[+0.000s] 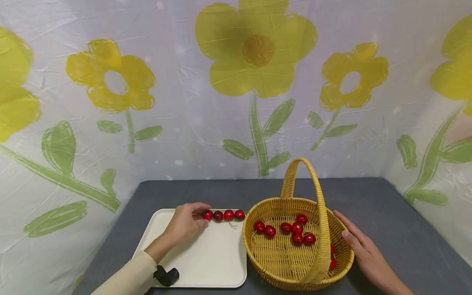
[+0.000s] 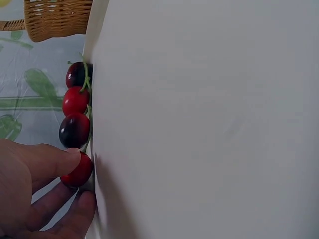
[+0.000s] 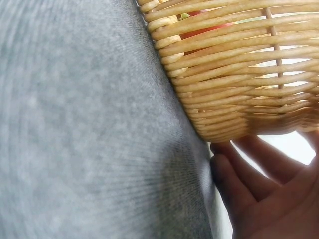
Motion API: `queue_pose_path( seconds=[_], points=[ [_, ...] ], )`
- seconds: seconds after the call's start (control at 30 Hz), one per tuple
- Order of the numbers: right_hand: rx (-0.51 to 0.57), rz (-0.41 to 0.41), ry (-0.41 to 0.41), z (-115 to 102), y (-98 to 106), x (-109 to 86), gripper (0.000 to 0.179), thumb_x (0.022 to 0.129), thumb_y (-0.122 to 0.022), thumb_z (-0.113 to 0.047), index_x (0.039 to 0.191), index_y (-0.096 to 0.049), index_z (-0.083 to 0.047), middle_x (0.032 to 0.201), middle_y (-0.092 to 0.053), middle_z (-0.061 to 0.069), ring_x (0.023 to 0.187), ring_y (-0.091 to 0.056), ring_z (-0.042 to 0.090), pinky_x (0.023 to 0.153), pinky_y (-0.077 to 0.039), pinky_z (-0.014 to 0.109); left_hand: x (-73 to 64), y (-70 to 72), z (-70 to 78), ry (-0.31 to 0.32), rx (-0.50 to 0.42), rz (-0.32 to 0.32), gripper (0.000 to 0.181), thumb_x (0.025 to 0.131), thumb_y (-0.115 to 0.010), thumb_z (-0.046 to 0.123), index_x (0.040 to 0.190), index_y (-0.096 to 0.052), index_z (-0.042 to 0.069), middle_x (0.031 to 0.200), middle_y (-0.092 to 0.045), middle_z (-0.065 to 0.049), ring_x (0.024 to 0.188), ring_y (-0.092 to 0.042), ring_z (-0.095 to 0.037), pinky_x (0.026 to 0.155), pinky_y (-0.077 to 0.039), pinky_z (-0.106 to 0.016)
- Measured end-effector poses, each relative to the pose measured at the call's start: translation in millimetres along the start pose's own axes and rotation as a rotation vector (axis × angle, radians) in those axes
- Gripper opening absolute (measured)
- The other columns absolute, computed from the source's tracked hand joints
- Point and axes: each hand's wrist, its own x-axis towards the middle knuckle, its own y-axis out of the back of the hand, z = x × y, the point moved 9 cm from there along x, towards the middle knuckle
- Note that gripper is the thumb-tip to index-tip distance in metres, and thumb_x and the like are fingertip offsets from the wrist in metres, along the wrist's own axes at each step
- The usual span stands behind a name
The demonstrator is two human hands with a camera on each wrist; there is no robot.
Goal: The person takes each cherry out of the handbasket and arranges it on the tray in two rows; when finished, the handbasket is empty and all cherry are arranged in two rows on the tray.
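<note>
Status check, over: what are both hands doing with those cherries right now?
Left hand pinches end cherry of the row on the tray. Right hand open against basket. Nothing in the way.

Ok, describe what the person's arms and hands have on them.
The left arm wears a long cream sleeve ending at the wrist, with a small black device strapped beside the cuff. The left hand is bare, no rings or glove visible. The right hand and its visible forearm are bare too, with no sleeve in view.

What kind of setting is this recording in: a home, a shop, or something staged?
Probably a staged tabletop set, not a lived-in room: a flower-printed sheet hangs as backdrop around a grey table that holds only a tray, a basket and cherries.
</note>
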Motion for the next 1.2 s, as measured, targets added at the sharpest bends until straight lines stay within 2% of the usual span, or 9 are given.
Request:
queue_pose_path(
  seconds=[0.23, 0.37, 0.57, 0.67, 0.8, 0.93, 1.07, 1.13, 1.2],
  points=[
    [0.018, -0.008, -0.002, 0.0, -0.6, 0.3, 0.054, 0.122, -0.033, -0.042, 0.175, -0.022, -0.041, 0.179, -0.030, 0.013, 0.158, -0.033, 0.050, 0.095, -0.053, 0.015, -6.3, 11.0, -0.8, 0.006, 0.019, 0.022, 0.042, 0.085, -0.082, -0.011, 0.126, -0.078, -0.003, 0.117, -0.082, -0.017, 0.104, -0.080, -0.029, 0.092, -0.067, -0.038],
    [0.028, -0.016, -0.008, 1.0, -1.1, 0.6, 0.055, 0.121, -0.033, -0.043, 0.175, -0.021, -0.041, 0.180, -0.028, 0.014, 0.158, -0.032, 0.051, 0.094, -0.054, 0.016, -11.8, 20.5, 4.2, 0.023, -0.021, 0.030, 0.045, 0.087, -0.084, -0.008, 0.130, -0.077, 0.000, 0.125, -0.079, -0.020, 0.100, -0.082, -0.029, 0.088, -0.068, -0.034],
    [0.016, -0.013, -0.004, 1.4, -0.6, 0.0, 0.055, 0.121, -0.033, -0.043, 0.175, -0.021, -0.041, 0.180, -0.028, 0.014, 0.158, -0.032, 0.052, 0.094, -0.053, 0.016, -17.2, 17.7, 41.4, -0.045, -0.234, -0.042, 0.046, 0.092, -0.085, 0.001, 0.136, -0.076, 0.008, 0.130, -0.079, -0.016, 0.108, -0.081, -0.033, 0.090, -0.066, -0.027],
    [0.017, -0.015, -0.002, 1.2, -0.9, 0.0, 0.055, 0.122, -0.033, -0.042, 0.175, -0.021, -0.040, 0.180, -0.029, 0.015, 0.157, -0.033, 0.052, 0.094, -0.053, 0.016, -19.5, 6.4, 69.5, -0.107, -0.380, -0.142, 0.047, 0.095, -0.085, 0.005, 0.140, -0.073, 0.006, 0.136, -0.077, -0.015, 0.120, -0.077, -0.032, 0.096, -0.064, -0.027],
    [0.033, -0.017, -0.014, 1.8, -0.7, 0.8, 0.055, 0.121, -0.033, -0.043, 0.175, -0.020, -0.040, 0.179, -0.029, 0.016, 0.158, -0.034, 0.051, 0.092, -0.055, 0.017, -21.0, -20.0, 106.3, -0.161, -0.575, -0.319, 0.050, 0.099, -0.081, 0.008, 0.147, -0.067, 0.002, 0.145, -0.071, -0.020, 0.132, -0.072, -0.031, 0.099, -0.064, -0.030],
    [0.039, -0.024, -0.034, 2.9, -1.0, 1.9, 0.056, 0.121, -0.033, -0.046, 0.175, -0.019, -0.041, 0.180, -0.027, 0.017, 0.159, -0.033, 0.052, 0.091, -0.055, 0.018, -18.6, -49.1, 136.0, -0.211, -0.681, -0.425, 0.048, 0.102, -0.077, 0.008, 0.148, -0.065, -0.001, 0.146, -0.069, -0.024, 0.136, -0.068, -0.038, 0.101, -0.063, -0.032],
    [0.031, -0.024, -0.023, 2.7, -1.5, 2.2, 0.056, 0.121, -0.033, -0.045, 0.175, -0.020, -0.040, 0.180, -0.027, 0.017, 0.159, -0.032, 0.052, 0.093, -0.054, 0.017, -14.3, -74.1, 154.7, -0.241, -0.662, -0.440, 0.045, 0.104, -0.076, 0.010, 0.147, -0.067, 0.002, 0.145, -0.070, -0.021, 0.136, -0.069, -0.036, 0.103, -0.062, -0.031],
    [0.034, -0.020, -0.011, 2.2, -1.3, 2.0, 0.055, 0.121, -0.033, -0.043, 0.175, -0.021, -0.039, 0.179, -0.028, 0.016, 0.158, -0.033, 0.052, 0.093, -0.055, 0.017, -12.3, -85.0, 161.5, -0.259, -0.574, -0.415, 0.043, 0.104, -0.076, 0.011, 0.145, -0.069, 0.005, 0.144, -0.072, -0.017, 0.131, -0.073, -0.029, 0.103, -0.062, -0.031],
    [0.036, -0.016, -0.003, 1.9, -0.9, 2.0, 0.055, 0.122, -0.033, -0.043, 0.175, -0.021, -0.039, 0.179, -0.029, 0.016, 0.157, -0.034, 0.051, 0.092, -0.055, 0.018, -10.8, -95.7, 168.5, -0.296, -0.428, -0.382, 0.041, 0.103, -0.076, 0.011, 0.144, -0.071, 0.008, 0.143, -0.074, -0.013, 0.124, -0.076, -0.019, 0.100, -0.064, -0.032]
  ],
)
